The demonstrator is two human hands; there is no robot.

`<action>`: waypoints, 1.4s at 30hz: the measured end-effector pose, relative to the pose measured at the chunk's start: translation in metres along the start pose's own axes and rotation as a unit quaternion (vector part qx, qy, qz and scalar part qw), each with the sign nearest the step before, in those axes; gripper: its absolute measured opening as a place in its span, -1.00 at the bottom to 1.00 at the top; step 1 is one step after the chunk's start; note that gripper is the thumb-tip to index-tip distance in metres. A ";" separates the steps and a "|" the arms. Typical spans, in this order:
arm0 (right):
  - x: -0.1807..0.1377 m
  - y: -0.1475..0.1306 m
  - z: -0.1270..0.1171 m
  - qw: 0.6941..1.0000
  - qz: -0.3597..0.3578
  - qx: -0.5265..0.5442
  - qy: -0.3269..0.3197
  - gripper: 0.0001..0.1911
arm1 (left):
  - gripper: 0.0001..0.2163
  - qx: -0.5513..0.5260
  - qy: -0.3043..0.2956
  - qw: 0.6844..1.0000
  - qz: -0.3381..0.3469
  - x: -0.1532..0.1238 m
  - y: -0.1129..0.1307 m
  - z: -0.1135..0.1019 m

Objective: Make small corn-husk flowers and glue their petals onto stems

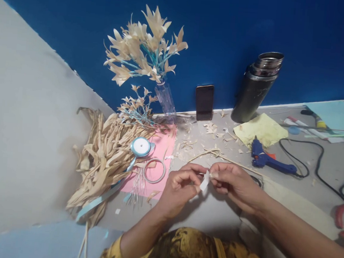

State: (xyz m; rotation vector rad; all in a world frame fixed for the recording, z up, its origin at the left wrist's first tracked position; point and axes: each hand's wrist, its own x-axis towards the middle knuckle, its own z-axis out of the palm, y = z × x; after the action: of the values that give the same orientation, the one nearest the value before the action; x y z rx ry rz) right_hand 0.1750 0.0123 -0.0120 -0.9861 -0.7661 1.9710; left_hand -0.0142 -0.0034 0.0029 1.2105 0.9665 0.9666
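A small white strip (204,182), perhaps paper or tape, is pinched between my two hands low in the middle of the view. My left hand (179,187) is closed, its thumb and fingertips on the strip's lower left edge. From the other side, my right hand (233,182) has thumb and forefinger together at the strip's upper end. Whether those fingertips also hold something thin is too small to tell. Just beyond the hands lie thin dry stalks (203,155). To the left, a roll of tape (154,170) rests on a pink sheet (164,138) beside a light blue ribbon spool (141,146).
Dried husks (104,159) are heaped at left, with thin wires (137,188) nearby. Husk flowers (149,43) stand in a clear vase (166,98). A phone (204,102) and a dark flask (255,90) are by the wall. A blue glue gun (269,158) trails its cable at right, near red-handled scissors (342,216).
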 end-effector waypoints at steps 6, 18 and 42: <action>0.000 -0.001 0.000 1.000 -0.003 -0.026 -0.004 -0.84 | -0.93 -0.007 0.003 1.000 0.005 -0.003 -0.003 -0.004; -0.002 -0.001 -0.004 0.994 -0.070 -0.075 -0.030 -0.77 | -0.95 -0.041 0.008 0.999 -0.016 -0.006 -0.009 -0.005; -0.008 -0.003 0.005 0.933 -0.199 -0.283 0.102 -0.78 | -0.86 -0.039 0.059 0.997 0.029 -0.009 -0.012 0.005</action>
State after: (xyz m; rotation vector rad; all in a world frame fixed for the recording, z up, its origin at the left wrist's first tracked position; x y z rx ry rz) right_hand 0.1753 0.0060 -0.0044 -1.2228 -1.3376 1.2928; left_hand -0.0114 -0.0149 -0.0073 1.1307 0.9812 1.1230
